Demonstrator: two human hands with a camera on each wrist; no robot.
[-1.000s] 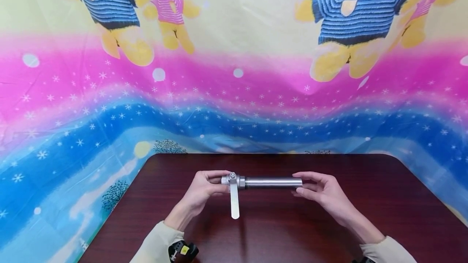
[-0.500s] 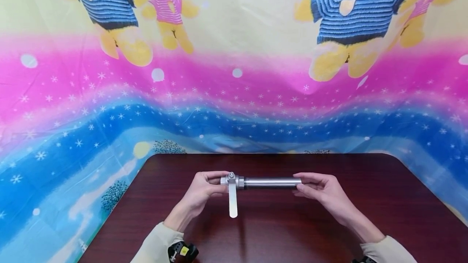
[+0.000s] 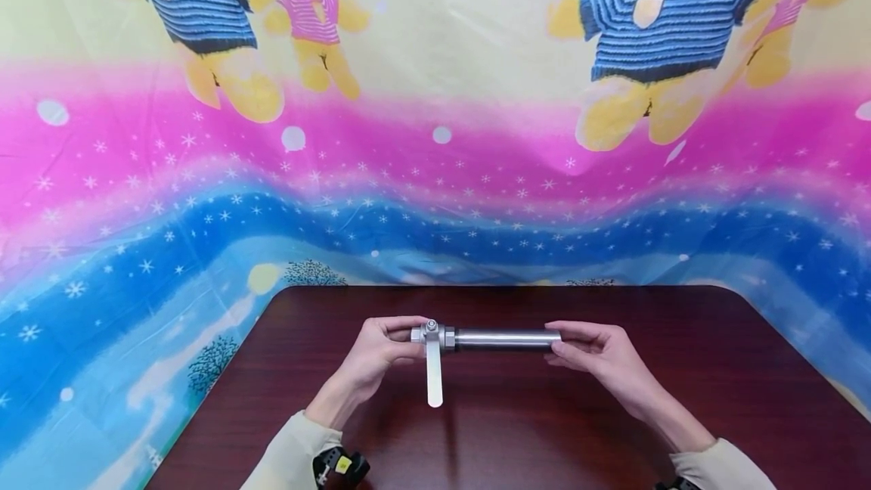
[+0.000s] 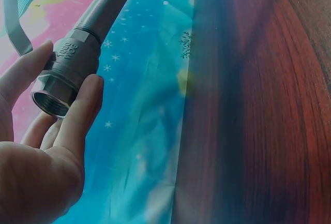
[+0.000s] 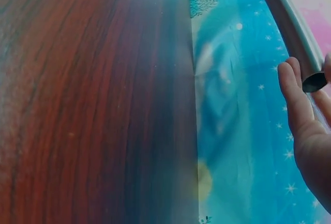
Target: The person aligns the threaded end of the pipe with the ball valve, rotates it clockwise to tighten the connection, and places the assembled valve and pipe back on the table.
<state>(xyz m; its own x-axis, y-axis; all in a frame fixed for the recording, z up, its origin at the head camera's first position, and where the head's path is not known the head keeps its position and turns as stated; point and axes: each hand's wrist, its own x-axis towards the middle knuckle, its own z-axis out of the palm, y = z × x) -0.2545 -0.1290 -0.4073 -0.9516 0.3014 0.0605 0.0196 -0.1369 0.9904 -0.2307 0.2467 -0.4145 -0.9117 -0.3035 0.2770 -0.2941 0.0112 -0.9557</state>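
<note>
A silver ball valve (image 3: pixel 432 335) is held level above the table, its flat lever handle (image 3: pixel 435 380) pointing toward me. My left hand (image 3: pixel 374 354) pinches the valve body between thumb and fingers. In the left wrist view, the valve's free threaded mouth (image 4: pixel 50 102) faces that palm. A straight metal pipe (image 3: pixel 506 339) runs from the valve's right side, some thread showing at the joint. Around the pipe's far right end, my right hand (image 3: pixel 602 350) pinches with thumb and fingers. The pipe's open end (image 5: pixel 314 83) shows in the right wrist view.
Below the hands lies a dark red-brown wooden table (image 3: pixel 517 429) with rounded far corners. A printed cloth (image 3: pixel 435 195) with bears and snowflakes hangs behind and beside it. A black wrist strap device (image 3: pixel 342 467) sits at the left sleeve.
My right thumb has shifted slightly onto the near side of the pipe's end. The valve and pipe have moved only a hair to the left, and both hands keep their places.
</note>
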